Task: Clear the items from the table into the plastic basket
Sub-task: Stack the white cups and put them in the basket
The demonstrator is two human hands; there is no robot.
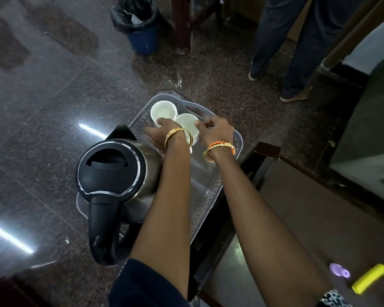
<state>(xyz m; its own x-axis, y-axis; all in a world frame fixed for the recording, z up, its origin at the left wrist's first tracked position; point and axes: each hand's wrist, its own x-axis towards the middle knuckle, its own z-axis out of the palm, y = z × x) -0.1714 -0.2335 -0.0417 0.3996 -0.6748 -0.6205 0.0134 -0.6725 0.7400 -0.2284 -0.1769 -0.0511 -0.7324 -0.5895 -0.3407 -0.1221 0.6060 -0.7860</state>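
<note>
Both hands in basket (236, 142): left fingers (159, 124) round far cup (164, 110), right fingers (197, 123) pinching near cup (186, 124) rim. Risk: cups knocking together, chipping, if released carelessly.

Much of the basket's contents sits behind hands, arms and kettle.

The left hand (159, 135) covers the near rim of the far cup (164, 110), so its grip there cannot be told; the near cup (187, 125) is half hidden by both wrists. The right hand (215, 131) has its fingertips turned away, so its hold is unclear. The kettle (118, 171) blocks the basket (237, 142) on its left side and floor. A bystander (297, 41) is cut off above the legs by the top edge. The yellow object (370, 278) and purple object (339, 270) on the table (319, 218) are too blurred to identify.
</note>
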